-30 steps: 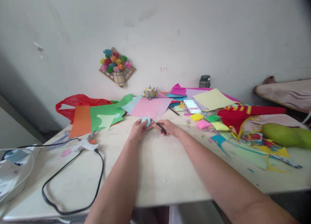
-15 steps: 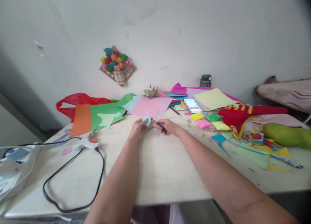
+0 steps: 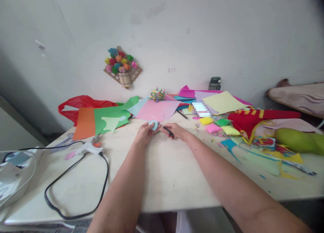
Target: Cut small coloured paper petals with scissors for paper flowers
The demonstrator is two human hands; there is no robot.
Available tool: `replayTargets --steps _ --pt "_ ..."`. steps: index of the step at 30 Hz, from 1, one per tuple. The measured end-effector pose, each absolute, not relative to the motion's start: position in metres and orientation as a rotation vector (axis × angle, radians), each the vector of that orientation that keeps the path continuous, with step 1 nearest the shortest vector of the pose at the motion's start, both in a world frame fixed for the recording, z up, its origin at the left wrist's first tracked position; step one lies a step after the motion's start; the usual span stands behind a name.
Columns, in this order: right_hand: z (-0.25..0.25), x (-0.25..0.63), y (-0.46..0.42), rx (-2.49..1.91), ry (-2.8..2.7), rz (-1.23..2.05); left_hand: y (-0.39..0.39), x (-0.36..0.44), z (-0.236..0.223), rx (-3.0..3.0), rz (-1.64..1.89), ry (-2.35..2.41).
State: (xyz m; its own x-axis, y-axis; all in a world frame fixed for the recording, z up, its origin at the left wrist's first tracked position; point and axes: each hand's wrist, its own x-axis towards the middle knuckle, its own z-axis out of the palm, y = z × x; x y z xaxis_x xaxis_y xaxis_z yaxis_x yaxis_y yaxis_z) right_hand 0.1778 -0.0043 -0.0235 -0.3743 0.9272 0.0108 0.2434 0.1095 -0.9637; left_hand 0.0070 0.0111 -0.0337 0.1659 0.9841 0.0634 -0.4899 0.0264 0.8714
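In the head view, the left hand (image 3: pixel 144 134) pinches a blue piece (image 3: pixel 153 125) between thumb and fingers, over the middle of the table (image 3: pixel 162 175). The right hand (image 3: pixel 177 132), just beside it, is closed around the black handles of the scissors (image 3: pixel 168 130), whose blades point away and leftward, at the right edge of the blue piece; whether they bite into it is too small to tell. Beyond the hands lie a pink sheet (image 3: pixel 157 110) and, to its right, a pen (image 3: pixel 182 115). Left of the hands, an orange sheet (image 3: pixel 84 124) and a green sheet (image 3: pixel 115 112) lie side by side in front of a red bag (image 3: pixel 83 102). Nearer, a white glue gun (image 3: pixel 88 149) rests with its black cord (image 3: pixel 104 189) looped on the tabletop. On the right are a yellow packet (image 3: pixel 206 120), a pink packet (image 3: pixel 213 128) touching or nearly touching its neighbours, a red cloth (image 3: pixel 244 123) with yellow trim, and a blue scrap (image 3: pixel 229 145). A pale yellow sheet (image 3: pixel 222 103) lies toward the back, near a dark bottle (image 3: pixel 214 83) by the wall. Paper flowers (image 3: pixel 120 62) hang above on the wall.
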Motion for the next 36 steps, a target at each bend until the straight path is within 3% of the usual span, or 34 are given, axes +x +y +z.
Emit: replayTargets --steps 36 --pt "-0.044 0.177 0.011 -1.085 -1.667 1.316 0.012 0.007 -0.034 0.893 1.301 0.728"
